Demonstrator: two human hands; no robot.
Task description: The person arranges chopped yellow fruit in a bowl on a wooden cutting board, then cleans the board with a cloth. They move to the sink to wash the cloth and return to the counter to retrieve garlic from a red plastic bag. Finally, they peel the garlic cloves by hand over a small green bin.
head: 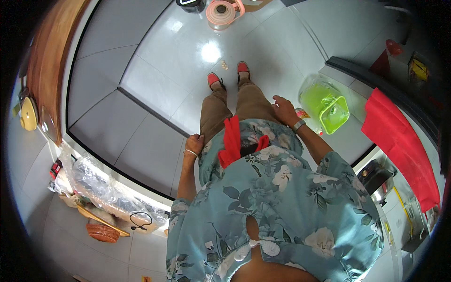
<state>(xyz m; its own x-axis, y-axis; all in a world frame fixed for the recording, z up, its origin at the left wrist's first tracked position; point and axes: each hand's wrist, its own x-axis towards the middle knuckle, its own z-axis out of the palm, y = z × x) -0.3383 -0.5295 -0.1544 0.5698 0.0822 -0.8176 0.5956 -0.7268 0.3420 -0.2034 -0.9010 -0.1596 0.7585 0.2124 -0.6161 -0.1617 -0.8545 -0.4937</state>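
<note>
My left hand (194, 143) hangs at my left hip, its curled fingers against the brown trousers (215, 111) and the hem of the blue-green floral blouse (278, 183). Whether it pinches the fabric I cannot tell. By my right thigh, my right hand (285, 110) hangs with loosely bent fingers and nothing visible in it. Closest to that hand is a lime-green wastebasket (334, 116) with a clear plastic liner. Beside the basket lies a partly hidden container with a red cap (320, 133). Red cloth (232, 141) shows at my waist.
Several small pale pieces (224, 65) lie on the tiled floor by my red shoes (243, 67). Farther ahead stands a pink-lidded jug (221, 16). Red cloth (398, 148) drapes at the right. Clear plastic bags (93, 172) and a brown basket (103, 232) are at the left.
</note>
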